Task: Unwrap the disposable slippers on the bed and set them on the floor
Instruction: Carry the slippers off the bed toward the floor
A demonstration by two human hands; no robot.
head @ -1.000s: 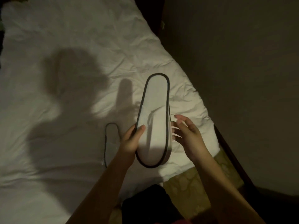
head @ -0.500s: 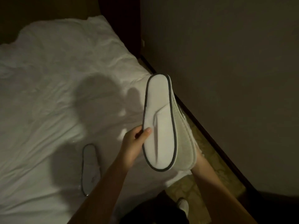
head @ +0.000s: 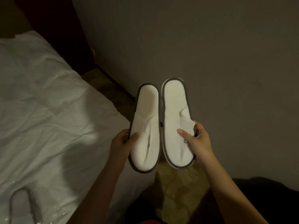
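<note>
Two flat white disposable slippers with dark trim are held side by side in the air, past the corner of the bed. My left hand [head: 123,143] grips the left slipper [head: 146,126] at its outer edge near the toe end. My right hand [head: 196,139] grips the right slipper [head: 175,120], thumb on its upper. Both slippers face up towards me. A further slipper [head: 24,206], seemingly in clear plastic wrap, lies on the white bed [head: 48,110] at the lower left, partly cut off by the frame edge.
A plain wall [head: 210,46] rises close on the right. Patterned carpet floor [head: 181,186] shows in the narrow gap between bed and wall, below the slippers. A dark baseboard [head: 116,84] runs along the wall's foot. Dark clothing fills the bottom edge.
The stacked pair has been split apart: one slipper now in each hand, side by side. The view swung right, off the bed towards the wall and the floor gap.
</note>
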